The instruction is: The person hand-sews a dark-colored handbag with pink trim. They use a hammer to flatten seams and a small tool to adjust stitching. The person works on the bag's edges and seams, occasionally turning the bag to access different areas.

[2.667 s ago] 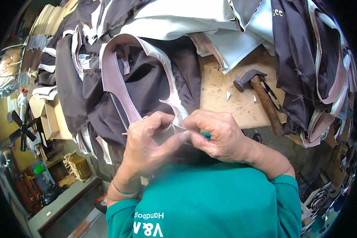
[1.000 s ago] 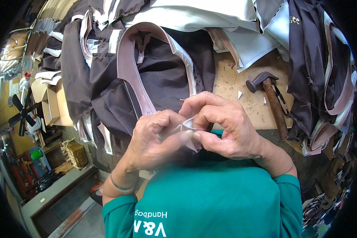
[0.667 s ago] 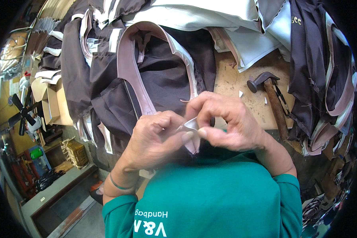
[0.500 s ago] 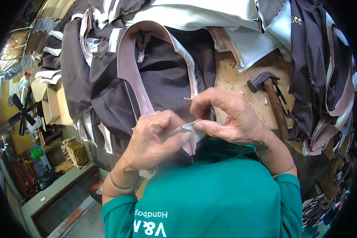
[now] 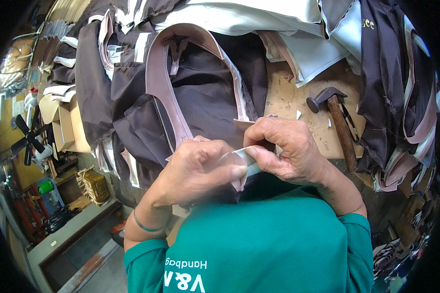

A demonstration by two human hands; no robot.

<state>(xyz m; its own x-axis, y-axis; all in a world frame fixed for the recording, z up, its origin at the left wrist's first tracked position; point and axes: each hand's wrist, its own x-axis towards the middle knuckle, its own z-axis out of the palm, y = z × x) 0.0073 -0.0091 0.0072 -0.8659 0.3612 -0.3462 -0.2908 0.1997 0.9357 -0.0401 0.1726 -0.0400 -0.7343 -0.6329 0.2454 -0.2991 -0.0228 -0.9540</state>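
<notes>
A dark brown fabric piece (image 5: 205,105) with a looped pink trim band (image 5: 157,83) lies before me, its near end drawn up close to my green shirt. My left hand (image 5: 195,168) pinches the pink trim's near end, thumb pressed over the edge. At the same end, my right hand (image 5: 291,146) holds a white-backed flap (image 5: 253,169) of the trim between thumb and fingers. Both hands work close together, a little apart at the fingertips. A small pink end (image 5: 243,124) of the band sticks out above my right fingers. What lies under my palms is hidden.
To the right, a hammer (image 5: 341,127) with a wooden handle rests on the tan work surface (image 5: 305,141) beside small white scraps. Light sheets (image 5: 288,44) lie at the back. More dark, pink-edged pieces (image 5: 384,88) pile up right and left. A fan (image 5: 27,139) stands far left.
My right fingers have drawn in closer to the thumb and shifted slightly down and right. The white-backed flap now shows broader between my hands. My left thumb has moved a little right.
</notes>
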